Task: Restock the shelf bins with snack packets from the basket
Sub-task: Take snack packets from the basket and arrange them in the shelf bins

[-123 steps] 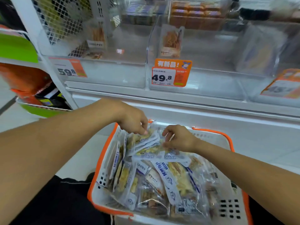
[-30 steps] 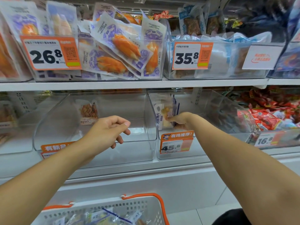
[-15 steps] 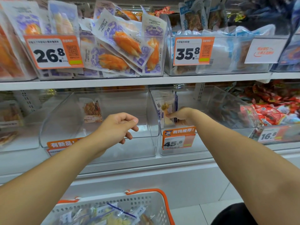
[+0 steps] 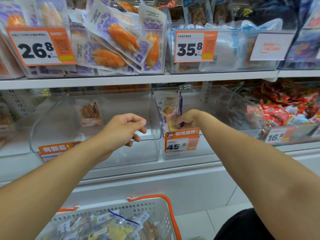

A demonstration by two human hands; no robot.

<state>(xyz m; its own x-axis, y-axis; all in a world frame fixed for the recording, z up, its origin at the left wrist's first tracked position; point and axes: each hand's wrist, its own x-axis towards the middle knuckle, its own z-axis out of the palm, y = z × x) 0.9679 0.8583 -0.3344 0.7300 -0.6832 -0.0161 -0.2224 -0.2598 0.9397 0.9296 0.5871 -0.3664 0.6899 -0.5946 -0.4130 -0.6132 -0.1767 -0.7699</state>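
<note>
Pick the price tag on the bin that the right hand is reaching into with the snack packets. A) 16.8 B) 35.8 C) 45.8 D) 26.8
C: the right hand grips upright snack packets inside the clear bin whose front carries the 45.8 price tag.

Left hand (image 4: 123, 130) raised, fingers loosely curled, holding nothing, right hand (image 4: 187, 119) extended, grip pinched closed
</note>
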